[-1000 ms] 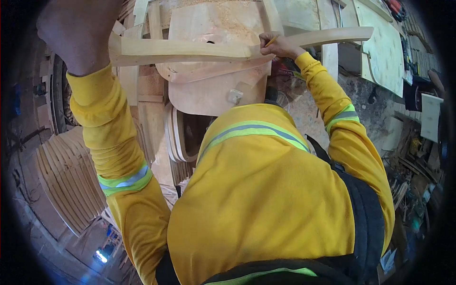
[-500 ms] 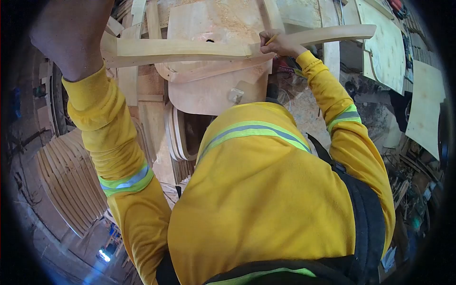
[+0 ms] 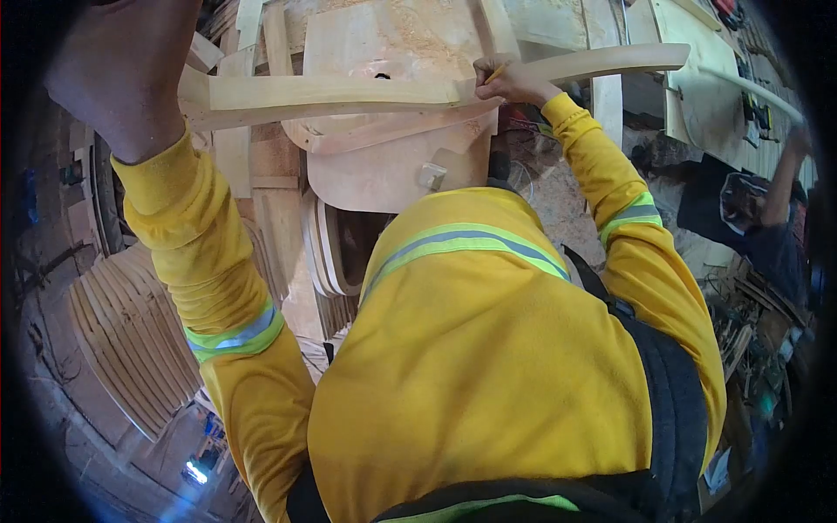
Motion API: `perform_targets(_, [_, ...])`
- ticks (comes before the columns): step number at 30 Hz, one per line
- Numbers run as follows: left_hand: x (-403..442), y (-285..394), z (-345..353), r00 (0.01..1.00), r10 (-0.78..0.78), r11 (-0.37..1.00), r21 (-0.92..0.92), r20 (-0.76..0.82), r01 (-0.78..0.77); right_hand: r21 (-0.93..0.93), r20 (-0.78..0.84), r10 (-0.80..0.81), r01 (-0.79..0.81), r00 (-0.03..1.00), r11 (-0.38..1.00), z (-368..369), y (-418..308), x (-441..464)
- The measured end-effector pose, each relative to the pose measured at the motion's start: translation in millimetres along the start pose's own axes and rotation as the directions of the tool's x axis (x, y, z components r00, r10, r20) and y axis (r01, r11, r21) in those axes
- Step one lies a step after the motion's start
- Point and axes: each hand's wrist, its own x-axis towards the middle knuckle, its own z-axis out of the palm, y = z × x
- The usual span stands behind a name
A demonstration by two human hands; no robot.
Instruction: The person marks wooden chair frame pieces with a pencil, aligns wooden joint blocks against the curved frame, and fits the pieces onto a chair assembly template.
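A long, slightly curved pale wooden piece (image 3: pixel 331 91) lies crosswise over the work surface, its right part reaching beyond my right hand. My right hand (image 3: pixel 514 83) is closed around a thin yellow pencil (image 3: pixel 497 73) and rests at the wooden piece, near a visible joint or edge in it. At the upper left, my left hand (image 3: pixel 122 70) is close to the camera, by the left end of the piece. Its fingers are hidden, so its grip does not show. Under the piece lies a rounded wooden panel (image 3: pixel 397 170) with a small block (image 3: pixel 432 176) on it.
Sawdust (image 3: pixel 427 30) covers the far part of the bench. Stacked curved wooden parts (image 3: pixel 131 336) stand at lower left, and rounded frames (image 3: pixel 327 253) sit below the panel. At right, another person (image 3: pixel 750 205) in dark clothes holds a long pale strip (image 3: pixel 754 87) near a plywood sheet (image 3: pixel 689 109).
Another person with a long pale strip has come into view at right, where a pale sheet showed before. My left hand has shifted slightly left; my right hand stays nearly in place.
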Motion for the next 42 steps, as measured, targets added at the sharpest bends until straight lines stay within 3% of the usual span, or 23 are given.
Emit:
perform_targets(12, [15.7, 42.8, -9.6, 0.982, -0.156, 0.974, 0.183, 0.111, 0.134, 0.085, -0.063, 0.002, 0.003, 0.998, 0.996, 6.0, 3.4, 0.6])
perform_targets(13, [11.3, 46.3, -8.6, 0.988, -0.144, 0.979, 0.152, 0.062, 0.133, 0.075, -0.065, 0.004, 0.001, 0.998, 0.997, 5.8, 3.3, 0.9])
perform_targets(16, [6.5, 37.0, -3.8, 0.974, -0.221, 0.910, 0.371, 0.047, 0.188, 0.057, -0.021, 0.040, -0.038, 0.999, 0.998, 2.9, -7.4, -2.4])
perform_targets(18, [1.1, 12.0, -0.7, 0.972, -0.232, 0.900, 0.390, 0.046, 0.196, 0.205, -0.053, 0.054, -0.042, 0.997, 0.978, -0.4, -10.6, -2.0])
perform_targets(20, [-4.3, -14.2, -1.8, 0.986, -0.163, 0.971, 0.183, 0.020, 0.157, 0.321, -0.095, 0.030, 0.002, 0.995, 0.947, -1.3, -12.4, 3.3])
perform_targets(22, [-5.5, -11.5, 0.8, 0.982, -0.190, 0.975, 0.114, -0.001, 0.189, 0.402, -0.150, -0.019, 0.079, 0.989, 0.912, 5.1, -10.8, 11.3])
perform_targets(26, [-6.8, -1.3, 2.9, 0.974, -0.223, 0.975, 0.010, -0.047, 0.224, 0.387, -0.034, -0.050, 0.059, 0.998, 0.920, 27.5, -5.7, 22.1])
perform_targets(29, [-6.5, -4.3, 1.7, 0.986, -0.159, 0.987, 0.004, -0.049, 0.160, 0.398, -0.005, -0.020, 0.021, 1.000, 0.917, 33.6, 0.8, 23.3])
perform_targets(37, [-11.8, -5.8, -1.3, 0.978, -0.207, 0.978, -0.025, -0.041, 0.206, 0.368, -0.082, -0.078, 0.103, 0.994, 0.924, 45.8, 22.2, 26.0])
perform_targets(42, [-12.4, -13.8, -0.1, 0.981, -0.192, 0.980, -0.051, -0.026, 0.191, 0.356, -0.070, -0.050, 0.072, 0.996, 0.932, 43.4, 17.7, 25.3])
